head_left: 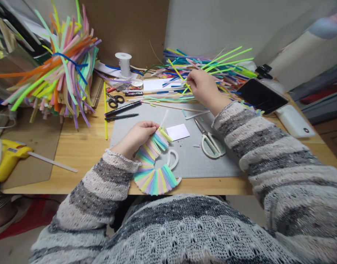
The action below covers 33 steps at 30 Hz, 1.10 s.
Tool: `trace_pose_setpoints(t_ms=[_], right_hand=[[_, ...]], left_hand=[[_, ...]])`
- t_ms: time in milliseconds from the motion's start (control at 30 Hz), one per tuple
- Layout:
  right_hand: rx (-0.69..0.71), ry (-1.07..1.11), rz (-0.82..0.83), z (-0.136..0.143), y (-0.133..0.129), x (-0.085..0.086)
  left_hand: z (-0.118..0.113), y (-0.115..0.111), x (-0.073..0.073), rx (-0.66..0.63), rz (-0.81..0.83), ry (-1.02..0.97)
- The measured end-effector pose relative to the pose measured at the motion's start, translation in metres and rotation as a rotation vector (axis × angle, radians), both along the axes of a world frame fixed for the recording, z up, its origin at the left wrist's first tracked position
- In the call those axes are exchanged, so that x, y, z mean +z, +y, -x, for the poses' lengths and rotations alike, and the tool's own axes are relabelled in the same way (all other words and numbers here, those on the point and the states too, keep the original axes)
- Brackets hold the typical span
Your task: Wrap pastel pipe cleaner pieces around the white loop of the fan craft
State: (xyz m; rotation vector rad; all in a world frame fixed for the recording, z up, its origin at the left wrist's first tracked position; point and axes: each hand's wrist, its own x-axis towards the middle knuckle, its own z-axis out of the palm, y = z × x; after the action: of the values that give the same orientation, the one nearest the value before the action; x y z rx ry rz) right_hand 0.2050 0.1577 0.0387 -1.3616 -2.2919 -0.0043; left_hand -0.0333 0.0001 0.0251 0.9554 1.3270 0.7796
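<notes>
My left hand (143,134) is closed on the upper end of a curved pipe-cleaner craft piece (157,179), striped in pastel yellow, pink, blue, green and lilac. White pipe-cleaner ends stick out of it, one bent into a loop (173,159). Farther back, my right hand (203,88) is pinched at the edge of a pile of loose pipe cleaners (226,64). A yellow pipe cleaner (176,69) runs through its fingertips. Scissors with white handles (212,145) lie on the grey cutting mat (190,161), near a small white card (178,132).
A big bundle of coloured pipe cleaners (66,66) stands at left, above a yellow glue gun (8,157). Black scissors (115,101), pens (123,109) and a white spool (124,66) lie behind the mat. A phone (263,95) leans at right beside a white case (295,121).
</notes>
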Motion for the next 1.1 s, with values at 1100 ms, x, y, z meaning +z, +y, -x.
trace_pose_setpoints(t_ms=[1100], right_hand=[[0.084, 0.717, 0.292, 0.054, 0.039, 0.038]], left_hand=[[0.000, 0.001, -0.003, 0.007, -0.005, -0.002]])
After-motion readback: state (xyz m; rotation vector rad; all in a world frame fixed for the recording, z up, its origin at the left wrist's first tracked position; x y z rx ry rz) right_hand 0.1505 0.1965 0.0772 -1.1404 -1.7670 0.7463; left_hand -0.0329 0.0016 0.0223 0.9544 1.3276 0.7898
